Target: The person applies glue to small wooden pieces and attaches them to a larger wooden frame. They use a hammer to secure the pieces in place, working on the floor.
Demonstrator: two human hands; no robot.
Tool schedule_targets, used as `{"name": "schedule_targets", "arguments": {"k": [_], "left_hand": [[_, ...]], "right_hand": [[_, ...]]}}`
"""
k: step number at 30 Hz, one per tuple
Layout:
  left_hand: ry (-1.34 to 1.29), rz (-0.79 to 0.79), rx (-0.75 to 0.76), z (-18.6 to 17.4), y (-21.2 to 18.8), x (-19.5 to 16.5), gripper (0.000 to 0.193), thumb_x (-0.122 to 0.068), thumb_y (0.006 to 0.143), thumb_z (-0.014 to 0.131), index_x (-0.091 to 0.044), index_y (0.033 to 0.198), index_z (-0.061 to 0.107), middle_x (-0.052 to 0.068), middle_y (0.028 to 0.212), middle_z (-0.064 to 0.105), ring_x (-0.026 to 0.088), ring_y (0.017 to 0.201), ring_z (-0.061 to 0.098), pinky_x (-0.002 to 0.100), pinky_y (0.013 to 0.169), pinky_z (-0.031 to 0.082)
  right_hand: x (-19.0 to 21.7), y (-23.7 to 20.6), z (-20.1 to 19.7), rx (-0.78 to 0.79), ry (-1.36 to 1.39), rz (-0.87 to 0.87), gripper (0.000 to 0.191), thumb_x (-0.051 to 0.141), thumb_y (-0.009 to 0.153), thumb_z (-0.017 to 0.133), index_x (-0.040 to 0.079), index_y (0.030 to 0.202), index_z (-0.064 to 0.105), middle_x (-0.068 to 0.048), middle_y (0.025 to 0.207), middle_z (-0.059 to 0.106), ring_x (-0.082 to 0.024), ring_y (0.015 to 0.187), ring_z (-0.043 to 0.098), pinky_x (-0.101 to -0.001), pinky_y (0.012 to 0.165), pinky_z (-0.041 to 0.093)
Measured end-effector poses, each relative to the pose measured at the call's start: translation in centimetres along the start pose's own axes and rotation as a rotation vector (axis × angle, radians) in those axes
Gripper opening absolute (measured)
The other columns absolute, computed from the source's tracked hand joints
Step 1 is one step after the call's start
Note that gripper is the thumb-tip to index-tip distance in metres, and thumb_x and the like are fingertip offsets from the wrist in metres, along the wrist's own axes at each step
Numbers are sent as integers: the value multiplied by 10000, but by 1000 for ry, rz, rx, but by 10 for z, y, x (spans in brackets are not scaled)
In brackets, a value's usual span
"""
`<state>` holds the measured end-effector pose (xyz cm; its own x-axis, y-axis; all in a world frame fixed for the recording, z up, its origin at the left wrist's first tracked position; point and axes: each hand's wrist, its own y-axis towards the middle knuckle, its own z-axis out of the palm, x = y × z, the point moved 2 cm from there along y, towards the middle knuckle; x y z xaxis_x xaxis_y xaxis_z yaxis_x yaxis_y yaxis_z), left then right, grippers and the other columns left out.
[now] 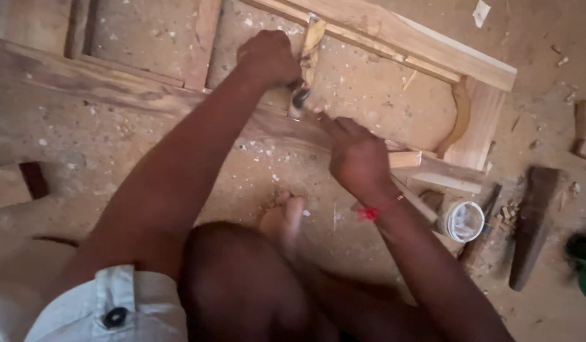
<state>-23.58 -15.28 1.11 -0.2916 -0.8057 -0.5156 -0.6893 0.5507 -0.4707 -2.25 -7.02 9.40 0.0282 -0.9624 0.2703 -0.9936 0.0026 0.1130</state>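
Floor: sandy, dusty brown ground (71, 136) strewn with pale wood chips and shavings.
Small container: round white plastic tub (464, 221) with a clear inside, near right, just beside a flat wooden offcut.
Dark wood piece: long dark brown wooden block (533, 221), lying lengthwise at the right, well apart from the tub.
Green object: dark green rounded item (584, 266) cut off by the right edge; kind unclear.
Wood scraps: small pale chips (508, 212) between tub and dark block.
Plank end: reddish-brown short board (14, 183) at the left edge.
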Motion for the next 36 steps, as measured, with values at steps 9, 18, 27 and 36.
{"name": "schedule_targets", "arguments": {"k": [9, 18, 27, 36], "left_hand": [[273, 142, -60, 17, -13, -45, 581, -377, 702, 869, -60, 1161, 709, 185, 1196, 689, 351, 1108, 676, 477, 871, 565], [457, 665, 287, 143, -90, -200, 686, -393, 695, 843, -42, 1232, 599, 197, 1224, 624, 378, 1135, 628, 506, 889, 547], [-415, 308, 247, 115, -16, -184, 277, -228, 839, 779, 25, 948, 762, 159, 867, 767, 243, 758, 743, 384, 720, 593], [-817, 122, 265, 146, 10, -151, 243, -184, 896, 749, 59, 885, 740, 102, 780, 713, 161, 658, 679, 297, 597, 559]], "right_hand": [[-14, -107, -118, -141, 501, 499, 469, 36, 962, 654, 29, 1423, 569, -174, 1186, 709, -238, 982, 675, -359, 822, 551], [-48, -241, -143, -492, 1051, 1185, 570, -14, 946, 550, 35, 1512, 519, -179, 1073, 727, -185, 728, 648, -310, 600, 530], [-73, -249, -138, -465, 1251, 1116, 570, -20, 934, 575, 57, 1497, 533, -177, 1052, 734, -205, 691, 654, -329, 574, 532], [-68, -236, -133, -452, 1203, 1238, 558, 7, 940, 578, 45, 1496, 550, -171, 1073, 731, -189, 716, 648, -316, 599, 517]]}}
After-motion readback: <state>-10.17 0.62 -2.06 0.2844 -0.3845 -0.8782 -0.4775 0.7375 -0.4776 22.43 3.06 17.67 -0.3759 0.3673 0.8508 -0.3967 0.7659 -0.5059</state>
